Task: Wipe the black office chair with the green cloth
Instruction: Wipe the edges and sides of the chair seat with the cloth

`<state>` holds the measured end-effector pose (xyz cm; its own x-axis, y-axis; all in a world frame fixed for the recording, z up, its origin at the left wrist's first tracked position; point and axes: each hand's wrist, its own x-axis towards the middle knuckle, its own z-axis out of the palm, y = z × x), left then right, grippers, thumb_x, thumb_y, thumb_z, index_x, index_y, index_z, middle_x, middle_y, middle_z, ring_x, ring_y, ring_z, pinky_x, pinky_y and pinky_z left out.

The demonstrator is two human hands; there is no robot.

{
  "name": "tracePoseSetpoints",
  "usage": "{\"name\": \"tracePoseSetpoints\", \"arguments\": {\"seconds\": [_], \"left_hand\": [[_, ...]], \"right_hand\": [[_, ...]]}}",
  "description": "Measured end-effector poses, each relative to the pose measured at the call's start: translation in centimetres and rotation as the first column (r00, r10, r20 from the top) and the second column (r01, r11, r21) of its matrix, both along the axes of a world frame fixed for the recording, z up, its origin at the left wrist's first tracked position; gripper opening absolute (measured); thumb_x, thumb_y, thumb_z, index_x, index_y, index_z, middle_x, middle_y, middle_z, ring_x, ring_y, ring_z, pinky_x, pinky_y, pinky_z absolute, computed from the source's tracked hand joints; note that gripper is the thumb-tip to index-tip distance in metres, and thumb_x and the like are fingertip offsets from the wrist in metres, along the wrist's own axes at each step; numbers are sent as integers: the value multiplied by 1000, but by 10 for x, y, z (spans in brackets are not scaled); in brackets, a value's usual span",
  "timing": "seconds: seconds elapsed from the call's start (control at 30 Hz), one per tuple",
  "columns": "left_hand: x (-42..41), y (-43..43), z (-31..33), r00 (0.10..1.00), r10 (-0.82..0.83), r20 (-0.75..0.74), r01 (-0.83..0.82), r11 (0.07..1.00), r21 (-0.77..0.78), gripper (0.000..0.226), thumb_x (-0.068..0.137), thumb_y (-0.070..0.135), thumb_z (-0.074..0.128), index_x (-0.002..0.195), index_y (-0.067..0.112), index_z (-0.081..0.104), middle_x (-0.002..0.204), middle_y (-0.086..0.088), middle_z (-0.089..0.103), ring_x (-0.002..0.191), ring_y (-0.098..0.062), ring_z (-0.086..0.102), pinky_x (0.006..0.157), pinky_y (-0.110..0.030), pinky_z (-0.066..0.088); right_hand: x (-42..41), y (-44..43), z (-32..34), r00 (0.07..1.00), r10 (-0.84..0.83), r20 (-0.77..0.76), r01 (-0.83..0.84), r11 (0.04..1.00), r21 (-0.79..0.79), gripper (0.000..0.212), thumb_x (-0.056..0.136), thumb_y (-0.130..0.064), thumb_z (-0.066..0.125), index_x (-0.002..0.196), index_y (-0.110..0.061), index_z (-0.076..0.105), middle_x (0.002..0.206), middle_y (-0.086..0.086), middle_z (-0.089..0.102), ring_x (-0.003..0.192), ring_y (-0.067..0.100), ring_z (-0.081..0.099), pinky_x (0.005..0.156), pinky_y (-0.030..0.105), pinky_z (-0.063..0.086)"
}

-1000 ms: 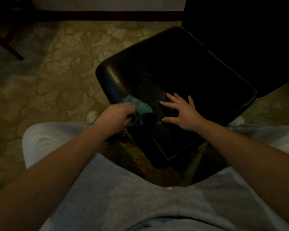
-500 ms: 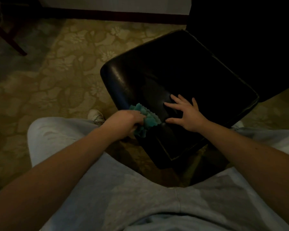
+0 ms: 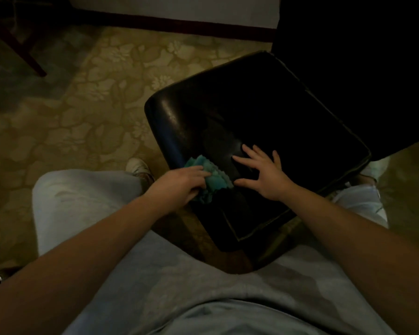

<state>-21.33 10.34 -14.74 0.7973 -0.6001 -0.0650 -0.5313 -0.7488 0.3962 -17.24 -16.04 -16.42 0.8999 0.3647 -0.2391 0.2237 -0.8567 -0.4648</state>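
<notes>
Left hand: my fingers clutch crumpled green cloth.
Right hand: my fingers splayed flat, cloth's 3 o'clock.
Black office chair: glossy creased leather.

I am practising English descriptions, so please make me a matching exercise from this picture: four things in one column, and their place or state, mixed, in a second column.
1 left hand
2 right hand
3 green cloth
4 white shoe

A on the patterned carpet
B spread flat on the chair seat
C bunched at the seat's near edge
D grips the cloth

Pairs: 1-D, 2-B, 3-C, 4-A
</notes>
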Motion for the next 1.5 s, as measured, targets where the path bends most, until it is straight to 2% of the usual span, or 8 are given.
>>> {"name": "tracePoseSetpoints", "arguments": {"seconds": [0.27,0.47,0.57,0.67,0.83,1.2,1.37,1.5], "left_hand": [[9,-6,3,983,180,-37,-181,984,-4,16,88,6,68,102,11,71,146,1,53,142,-21,40,114,-41,38],[-16,-14,6,992,-6,-122,17,996,84,17,93,18,66,110,15,69,156,2,39,151,-21,21,118,-39,31],[-15,-8,4,995,-64,-74,68,996,56,14,90,15,69,104,17,71,152,1,45,147,-24,30,113,-41,36],[-5,-8,3,998,42,-44,-41,999,25,17,88,11,71,105,14,72,146,-1,53,142,-24,40,114,-44,38],[-12,-19,-2,988,145,-50,-145,989,4,15,89,8,66,104,11,70,149,-1,49,145,-23,35,116,-39,33],[7,-6,-4,995,83,-57,-84,996,-9,20,77,2,78,93,11,71,133,-9,64,132,-33,52,104,-41,43],[15,-15,28,970,99,-223,-71,989,130,27,99,15,55,124,12,63,156,-3,39,151,-24,22,121,-35,22],[7,-17,20,980,120,-161,-114,992,46,20,92,6,65,111,6,69,147,-11,51,145,-33,34,115,-30,16]], "right_hand": [[-1,0,-7,999,-14,40,13,1000,10,66,85,-53,64,144,-45,35,162,-11,9,149,10,-4,117,49,-15],[-3,-3,0,1000,-9,28,9,1000,-16,67,84,-56,64,144,-46,35,162,-11,10,149,11,-2,117,51,-13],[-3,-7,-4,999,13,35,-13,1000,-2,67,83,-56,64,143,-46,35,162,-11,11,149,11,-2,117,50,-13],[-2,-7,-5,999,10,41,-9,1000,-15,67,85,-52,64,144,-45,35,162,-10,11,149,11,-2,117,50,-12],[-2,-1,0,999,2,39,0,999,-50,66,86,-51,64,144,-45,35,162,-10,10,149,11,-2,118,49,-12],[-9,6,-1,994,19,109,-14,999,-47,65,88,-52,61,146,-38,36,161,-6,14,149,16,3,116,50,-13],[6,9,37,980,133,-151,-169,950,-262,79,89,-59,54,153,-41,11,162,-3,-11,149,19,-11,118,52,-6],[1,4,38,962,197,-189,-256,895,-366,90,86,-69,48,149,-45,-13,159,-1,-26,147,24,-20,118,54,-4]]}}
